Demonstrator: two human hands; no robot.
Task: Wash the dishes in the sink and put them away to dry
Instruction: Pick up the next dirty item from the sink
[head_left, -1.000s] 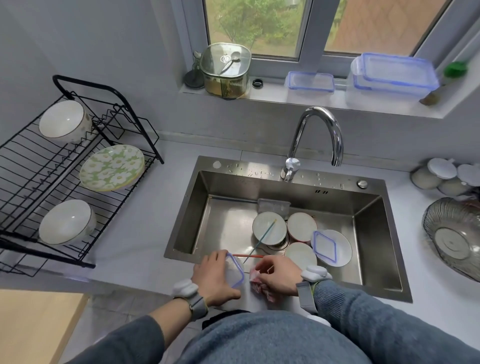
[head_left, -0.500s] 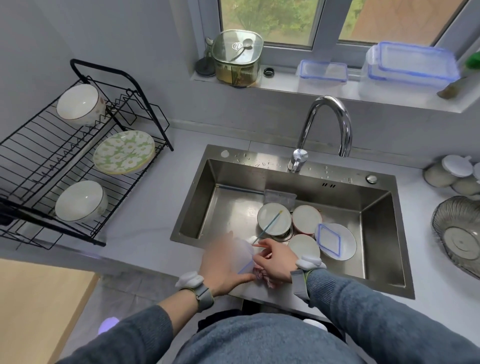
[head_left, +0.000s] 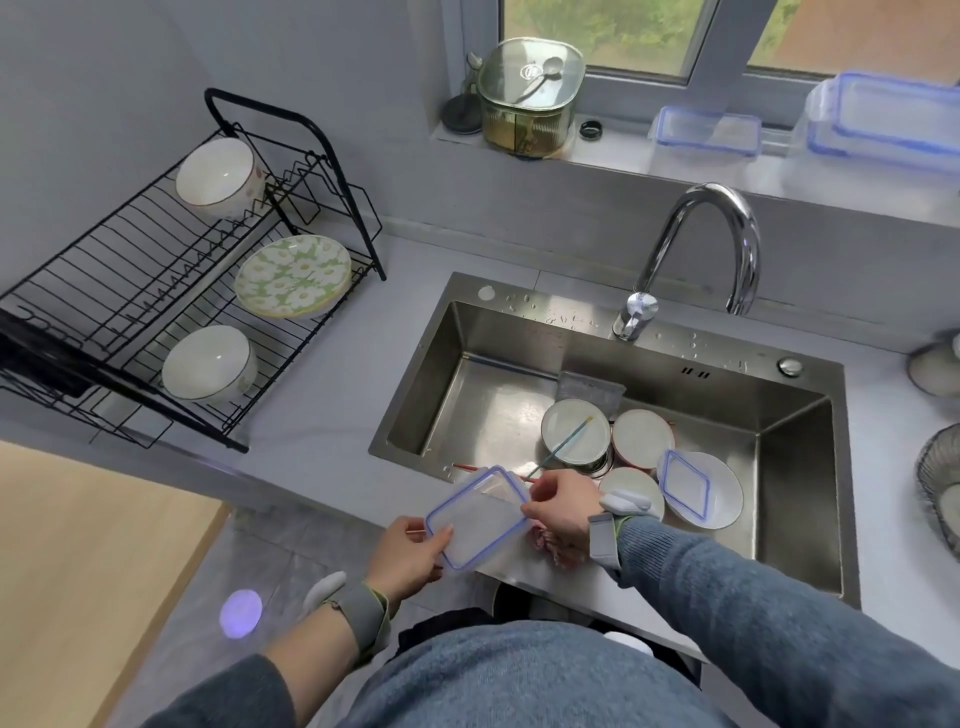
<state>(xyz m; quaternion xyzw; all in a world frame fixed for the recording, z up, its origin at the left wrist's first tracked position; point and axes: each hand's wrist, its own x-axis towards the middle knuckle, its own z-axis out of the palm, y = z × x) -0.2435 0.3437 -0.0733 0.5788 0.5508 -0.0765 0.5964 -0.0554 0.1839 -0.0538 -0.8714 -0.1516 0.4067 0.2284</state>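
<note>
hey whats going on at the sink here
A person is washing up. The left hand holds a clear blue-rimmed container over the sink's front edge, and the right hand touches its far corner while gripping a pink cloth. Bowls, a plate and a lid wait in the sink. Two bowls and a flowered plate sit in the black rack.

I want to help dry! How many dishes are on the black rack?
3: a white bowl on the top shelf, a flowery green plate below it, and another white bowl nearer the front. None look hidden.
</note>
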